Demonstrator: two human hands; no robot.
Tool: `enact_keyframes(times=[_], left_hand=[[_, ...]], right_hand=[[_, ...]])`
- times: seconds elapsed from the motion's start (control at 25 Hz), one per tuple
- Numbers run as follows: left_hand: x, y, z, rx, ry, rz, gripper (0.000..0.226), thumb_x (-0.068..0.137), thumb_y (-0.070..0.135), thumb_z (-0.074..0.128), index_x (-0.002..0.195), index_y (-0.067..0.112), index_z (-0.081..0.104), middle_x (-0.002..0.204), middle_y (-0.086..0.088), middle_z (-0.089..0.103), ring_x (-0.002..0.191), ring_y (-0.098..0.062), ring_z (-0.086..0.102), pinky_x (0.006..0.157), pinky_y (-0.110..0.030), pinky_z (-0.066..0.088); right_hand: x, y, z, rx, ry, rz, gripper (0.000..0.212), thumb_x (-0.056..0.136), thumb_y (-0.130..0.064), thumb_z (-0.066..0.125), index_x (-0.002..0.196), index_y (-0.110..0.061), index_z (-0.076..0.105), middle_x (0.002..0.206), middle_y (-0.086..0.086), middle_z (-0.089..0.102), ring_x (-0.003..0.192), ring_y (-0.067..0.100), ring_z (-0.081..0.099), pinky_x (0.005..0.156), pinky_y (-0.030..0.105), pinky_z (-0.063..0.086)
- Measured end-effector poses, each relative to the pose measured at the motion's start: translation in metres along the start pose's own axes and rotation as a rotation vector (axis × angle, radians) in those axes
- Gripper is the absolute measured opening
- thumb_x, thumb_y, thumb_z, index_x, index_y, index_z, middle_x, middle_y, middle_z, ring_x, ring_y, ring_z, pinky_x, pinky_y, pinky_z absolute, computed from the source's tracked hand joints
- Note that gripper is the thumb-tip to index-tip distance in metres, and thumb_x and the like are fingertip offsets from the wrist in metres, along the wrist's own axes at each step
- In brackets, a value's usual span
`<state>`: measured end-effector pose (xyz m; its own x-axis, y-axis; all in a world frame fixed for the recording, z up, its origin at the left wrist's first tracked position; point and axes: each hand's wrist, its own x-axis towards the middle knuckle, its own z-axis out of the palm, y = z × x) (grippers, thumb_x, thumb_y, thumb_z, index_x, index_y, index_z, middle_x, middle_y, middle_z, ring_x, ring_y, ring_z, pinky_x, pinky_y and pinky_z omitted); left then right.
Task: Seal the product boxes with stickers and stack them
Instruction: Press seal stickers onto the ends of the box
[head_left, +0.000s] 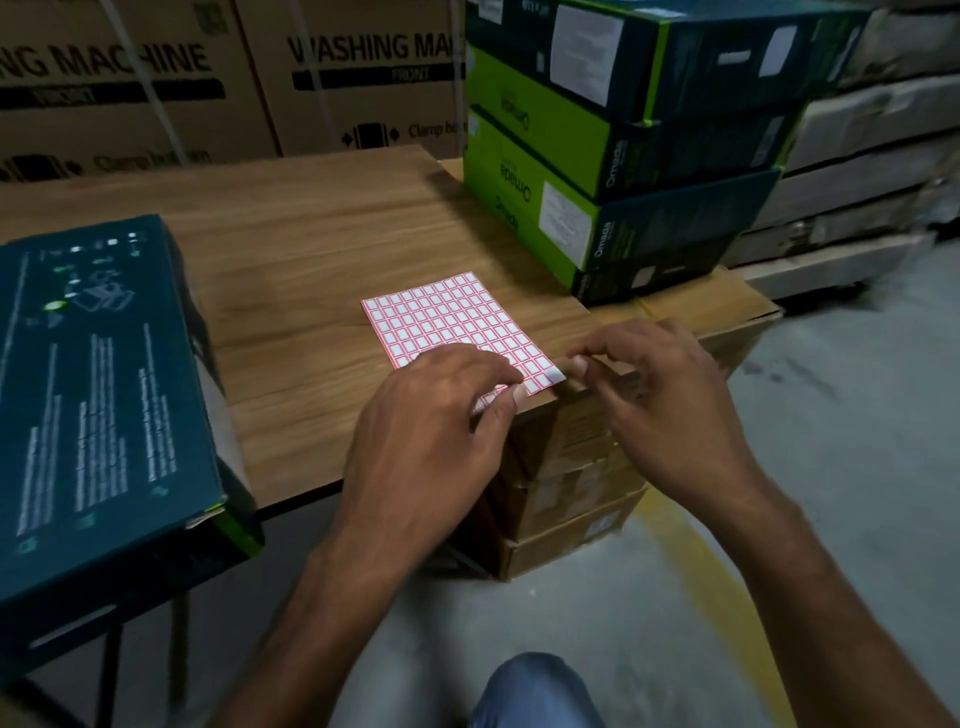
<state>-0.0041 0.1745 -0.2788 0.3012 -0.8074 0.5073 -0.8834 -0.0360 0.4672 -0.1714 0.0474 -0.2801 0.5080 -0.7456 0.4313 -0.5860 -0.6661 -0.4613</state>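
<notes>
A sheet of red-bordered white stickers (447, 322) lies flat on the wooden table (311, 249), at its near right corner. My left hand (431, 426) rests on the sheet's near edge, fingertips pressing it down. My right hand (660, 384) pinches the sheet's near right corner, where a small white piece lifts up. A dark teal product box (98, 384) lies on the table's left side, its end overhanging the near edge. Three green and dark product boxes (623, 145) are stacked at the far right.
Large brown washing machine cartons (208, 78) stand behind the table. Brown cartons (566, 493) sit under the table's right corner and support the green stack. Pale slabs (872, 171) are piled at far right. Grey concrete floor with a yellow line (727, 545) lies below.
</notes>
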Motion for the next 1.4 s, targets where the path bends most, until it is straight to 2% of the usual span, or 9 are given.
enact_keyframes(times=[0.12, 0.24, 0.4, 0.6, 0.84, 0.96, 1.12, 1.4], left_hand=[[0.013, -0.005, 0.008, 0.008, -0.025, 0.000, 0.020, 0.096, 0.036, 0.065, 0.107, 0.026, 0.079, 0.112, 0.011, 0.076, 0.106, -0.005, 0.062, 0.081, -0.021, 0.042], [0.021, -0.013, 0.013, 0.049, -0.068, 0.041, 0.023, 0.095, 0.034, 0.065, 0.110, 0.025, 0.079, 0.114, 0.009, 0.076, 0.112, -0.012, 0.064, 0.089, -0.029, 0.051], [0.026, -0.021, 0.019, 0.111, -0.133, 0.127, 0.027, 0.093, 0.031, 0.064, 0.112, 0.022, 0.080, 0.116, 0.007, 0.077, 0.117, -0.019, 0.064, 0.096, -0.038, 0.053], [0.028, -0.025, 0.020, 0.098, -0.186, 0.105, 0.033, 0.094, 0.039, 0.060, 0.117, 0.024, 0.079, 0.122, 0.008, 0.075, 0.117, -0.018, 0.066, 0.098, -0.040, 0.053], [0.029, -0.027, 0.021, 0.077, -0.223, 0.069, 0.037, 0.095, 0.044, 0.056, 0.122, 0.030, 0.077, 0.129, 0.011, 0.071, 0.122, -0.019, 0.061, 0.101, -0.045, 0.050], [0.029, -0.029, 0.022, 0.071, -0.222, 0.061, 0.038, 0.095, 0.045, 0.055, 0.123, 0.032, 0.077, 0.130, 0.011, 0.071, 0.123, -0.020, 0.060, 0.100, -0.047, 0.049], [0.028, -0.030, 0.023, 0.053, -0.204, 0.053, 0.037, 0.095, 0.046, 0.056, 0.123, 0.033, 0.077, 0.129, 0.012, 0.071, 0.123, -0.021, 0.060, 0.100, -0.048, 0.050], [0.029, -0.031, 0.024, 0.044, -0.203, 0.047, 0.040, 0.094, 0.047, 0.054, 0.124, 0.034, 0.076, 0.131, 0.014, 0.070, 0.125, -0.017, 0.058, 0.101, -0.043, 0.048]], right_hand=[[0.009, 0.006, 0.001, -0.024, -0.033, -0.023, 0.027, 0.099, -0.040, 0.057, 0.114, -0.029, 0.075, 0.115, -0.011, 0.069, 0.110, 0.008, 0.046, 0.081, 0.030, 0.033], [0.011, 0.008, 0.000, -0.024, -0.052, -0.038, 0.022, 0.099, -0.037, 0.060, 0.113, -0.030, 0.075, 0.113, -0.012, 0.069, 0.108, 0.007, 0.045, 0.079, 0.028, 0.033], [0.007, 0.003, 0.003, 0.001, -0.119, -0.092, 0.021, 0.096, -0.038, 0.063, 0.110, -0.030, 0.076, 0.108, -0.012, 0.068, 0.105, 0.013, 0.049, 0.081, 0.037, 0.042], [0.012, -0.001, 0.009, -0.051, -0.163, -0.081, 0.019, 0.098, -0.039, 0.066, 0.112, -0.030, 0.076, 0.103, -0.013, 0.065, 0.099, 0.012, 0.046, 0.079, 0.038, 0.043], [0.018, -0.005, 0.006, -0.071, -0.194, -0.046, 0.017, 0.097, -0.040, 0.068, 0.111, -0.033, 0.076, 0.104, -0.015, 0.064, 0.101, 0.011, 0.047, 0.080, 0.037, 0.044], [0.022, -0.007, 0.004, -0.080, -0.235, -0.049, 0.013, 0.096, -0.038, 0.069, 0.107, -0.035, 0.076, 0.102, -0.016, 0.062, 0.101, 0.009, 0.046, 0.080, 0.036, 0.042], [0.028, -0.009, 0.001, -0.030, -0.292, -0.009, 0.008, 0.096, -0.036, 0.070, 0.103, -0.037, 0.074, 0.102, -0.015, 0.060, 0.106, 0.011, 0.051, 0.087, 0.040, 0.050], [0.025, -0.010, 0.000, -0.037, -0.307, -0.023, 0.005, 0.098, -0.035, 0.066, 0.096, -0.038, 0.064, 0.097, -0.018, 0.052, 0.102, 0.010, 0.047, 0.083, 0.036, 0.041]])
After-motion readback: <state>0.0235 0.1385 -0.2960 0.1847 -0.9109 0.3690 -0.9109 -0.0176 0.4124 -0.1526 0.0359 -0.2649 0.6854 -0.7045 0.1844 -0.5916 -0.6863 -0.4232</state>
